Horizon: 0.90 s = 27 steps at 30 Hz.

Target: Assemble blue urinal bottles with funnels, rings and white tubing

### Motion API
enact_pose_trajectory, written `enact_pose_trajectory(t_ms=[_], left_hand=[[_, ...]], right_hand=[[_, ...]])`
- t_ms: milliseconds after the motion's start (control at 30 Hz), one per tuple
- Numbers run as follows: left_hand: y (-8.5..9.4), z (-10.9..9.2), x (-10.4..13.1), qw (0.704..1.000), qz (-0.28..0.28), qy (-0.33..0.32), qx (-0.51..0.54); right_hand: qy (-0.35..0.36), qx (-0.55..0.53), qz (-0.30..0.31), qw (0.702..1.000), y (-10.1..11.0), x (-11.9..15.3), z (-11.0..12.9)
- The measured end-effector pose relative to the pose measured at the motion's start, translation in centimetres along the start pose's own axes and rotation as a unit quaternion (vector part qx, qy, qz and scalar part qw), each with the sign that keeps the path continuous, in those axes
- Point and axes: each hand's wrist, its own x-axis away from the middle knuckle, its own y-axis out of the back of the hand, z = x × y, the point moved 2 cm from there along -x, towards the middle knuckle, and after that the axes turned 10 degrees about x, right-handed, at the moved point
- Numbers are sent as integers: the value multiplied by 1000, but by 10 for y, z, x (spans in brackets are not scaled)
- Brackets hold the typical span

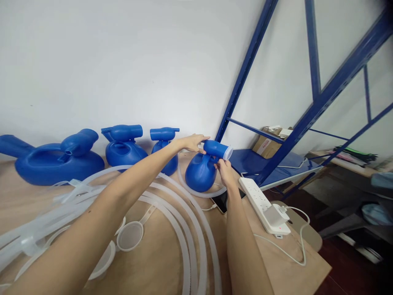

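Upright on the table stands a blue plastic urinal bottle, its wide neck pointing right with a whitish translucent cap on the mouth. My left hand grips the rear end of the neck from the left, fingers on top and thumb below. Below the mouth, my right hand is closed at the underside of the neck; its fingertips are partly hidden. A clear hose curves around the bottle's base.
Several more blue bottles line the wall at left. Coiled clear hoses and round translucent caps lie in front. At right are a phone, a white power strip with charger, the table edge and a blue metal rack.
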Motion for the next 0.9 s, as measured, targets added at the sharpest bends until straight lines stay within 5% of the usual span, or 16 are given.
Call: enact_pose_trajectory(t_ms=[200, 900], left_hand=[[-6, -2, -7, 993, 60, -45, -92], [-49, -12, 25, 982, -13, -21, -190]], right_hand=[[-24, -57, -22, 998, 12, 5, 1], [-89, -83, -24, 992, 49, 8, -4]])
